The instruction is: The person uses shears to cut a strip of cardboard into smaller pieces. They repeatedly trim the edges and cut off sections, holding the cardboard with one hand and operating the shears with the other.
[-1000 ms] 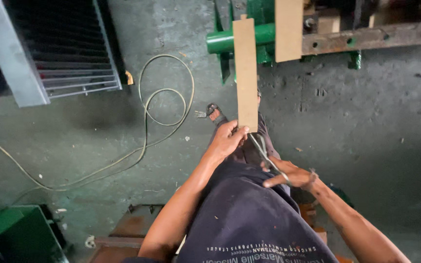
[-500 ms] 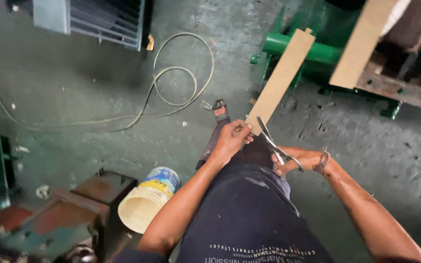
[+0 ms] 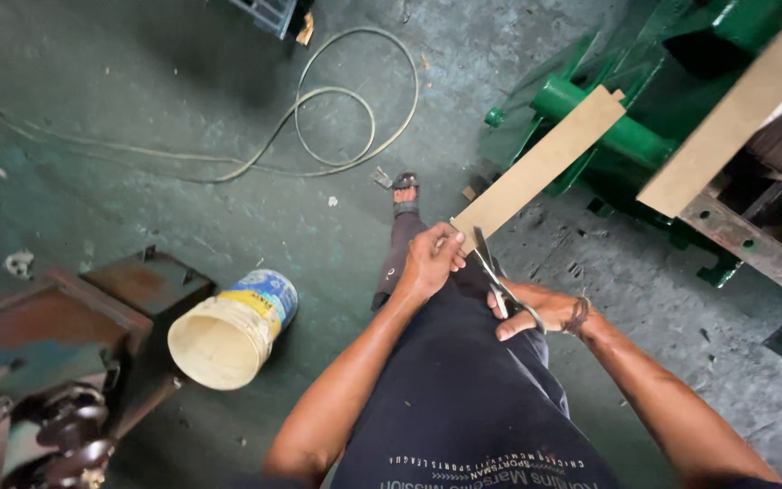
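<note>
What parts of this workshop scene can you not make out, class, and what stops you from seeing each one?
Head view only:
- Scissors: handles hidden inside the right hand.
- Cardboard strip: near end covered by the left hand.
- Long board: cut off by the top edge.
- Cable: runs off the left edge.
- Rusty machine: cut off by the left and bottom edges.
- Bucket: inside too washed out to tell.

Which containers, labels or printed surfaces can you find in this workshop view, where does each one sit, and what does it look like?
Plastic bucket: on its side on the floor, left of the person's leg, cream round body, mouth toward the camera.
Bucket label: wrapped around the bucket's far end, blue and yellow.
Shirt print: bottom edge of view, pale lettering on dark fabric.
No screens or signs show.
</note>
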Tool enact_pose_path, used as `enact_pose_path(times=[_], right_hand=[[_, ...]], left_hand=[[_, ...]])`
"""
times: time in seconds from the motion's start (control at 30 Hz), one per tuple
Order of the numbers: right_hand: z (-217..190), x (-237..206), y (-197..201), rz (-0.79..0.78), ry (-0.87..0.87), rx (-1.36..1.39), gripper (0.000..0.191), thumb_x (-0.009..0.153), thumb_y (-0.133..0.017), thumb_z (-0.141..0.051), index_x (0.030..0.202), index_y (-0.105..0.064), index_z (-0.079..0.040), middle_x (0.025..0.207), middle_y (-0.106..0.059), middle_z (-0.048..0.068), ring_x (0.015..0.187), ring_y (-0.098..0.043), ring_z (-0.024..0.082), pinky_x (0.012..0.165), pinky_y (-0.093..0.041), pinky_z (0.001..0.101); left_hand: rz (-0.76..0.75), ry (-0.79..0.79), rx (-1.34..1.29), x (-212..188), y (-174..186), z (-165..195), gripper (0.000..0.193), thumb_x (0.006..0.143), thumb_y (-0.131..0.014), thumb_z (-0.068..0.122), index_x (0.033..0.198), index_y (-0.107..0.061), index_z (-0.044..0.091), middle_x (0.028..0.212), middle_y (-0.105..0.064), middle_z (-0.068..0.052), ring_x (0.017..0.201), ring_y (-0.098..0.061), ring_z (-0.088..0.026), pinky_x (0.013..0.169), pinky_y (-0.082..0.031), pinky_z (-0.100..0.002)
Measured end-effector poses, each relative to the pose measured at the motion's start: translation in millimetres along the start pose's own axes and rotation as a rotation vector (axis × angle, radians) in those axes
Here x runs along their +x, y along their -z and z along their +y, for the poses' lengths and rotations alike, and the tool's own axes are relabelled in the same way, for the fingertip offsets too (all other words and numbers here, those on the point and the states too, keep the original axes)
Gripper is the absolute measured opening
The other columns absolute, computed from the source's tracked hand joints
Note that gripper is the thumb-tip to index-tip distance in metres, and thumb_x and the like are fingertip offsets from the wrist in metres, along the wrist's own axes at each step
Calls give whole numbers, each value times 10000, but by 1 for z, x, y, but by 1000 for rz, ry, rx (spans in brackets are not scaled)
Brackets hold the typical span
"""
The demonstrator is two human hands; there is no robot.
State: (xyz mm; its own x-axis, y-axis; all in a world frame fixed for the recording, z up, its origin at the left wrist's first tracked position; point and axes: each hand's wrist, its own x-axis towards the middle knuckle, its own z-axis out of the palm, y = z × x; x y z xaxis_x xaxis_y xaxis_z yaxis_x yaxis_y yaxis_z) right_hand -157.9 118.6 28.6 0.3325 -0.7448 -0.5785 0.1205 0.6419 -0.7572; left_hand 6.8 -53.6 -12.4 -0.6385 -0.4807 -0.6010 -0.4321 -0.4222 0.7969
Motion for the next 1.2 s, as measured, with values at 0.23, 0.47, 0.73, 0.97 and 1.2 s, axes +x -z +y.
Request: enact_pose_path(times=[0.23,0.47,0.73,0.97,1.2], right_hand=[[4,13,8,115,-137,-394,576,634,-897,-554,809,-657,-60,698,-633,31,676,-633,182,608,-501,360],[-5,19,19,82,-32,-324,624,631,-794,-679,841,-681,-102,704,-665,21,668,-650,186,582,-498,365],[-1,21,12,232,-184,-634,733,586,-732,-799,702,-722,-75,560,-658,67,542,-663,230,556,-481,392],[14,15,13,65,-83,-371,737,617,-776,-754,843,-652,-64,727,-658,108,690,-645,253,601,-494,387],[18,17,2,204,-249,-509,629,702,-798,-663,889,-673,-76,785,-657,50,770,-650,192,705,-501,346]], left_hand=[[119,79,6,-3,-4,-3,234,997,-626,227,946,-677,3,710,-691,-51,568,-640,-96,503,-511,-260],[86,-39,257,-11,-6,0,299,993,-632,301,864,-661,32,642,-662,-27,558,-629,-100,543,-512,-311],[87,55,206,-4,-8,0,288,965,-660,296,841,-662,36,642,-655,-25,542,-600,-110,528,-507,-320],[44,10,118,-9,-9,-17,259,973,-657,281,889,-675,36,678,-669,-28,577,-618,-90,539,-526,-291],[-27,-6,152,-2,-6,-19,261,974,-660,246,884,-675,2,682,-675,-39,582,-621,-107,543,-524,-295]])
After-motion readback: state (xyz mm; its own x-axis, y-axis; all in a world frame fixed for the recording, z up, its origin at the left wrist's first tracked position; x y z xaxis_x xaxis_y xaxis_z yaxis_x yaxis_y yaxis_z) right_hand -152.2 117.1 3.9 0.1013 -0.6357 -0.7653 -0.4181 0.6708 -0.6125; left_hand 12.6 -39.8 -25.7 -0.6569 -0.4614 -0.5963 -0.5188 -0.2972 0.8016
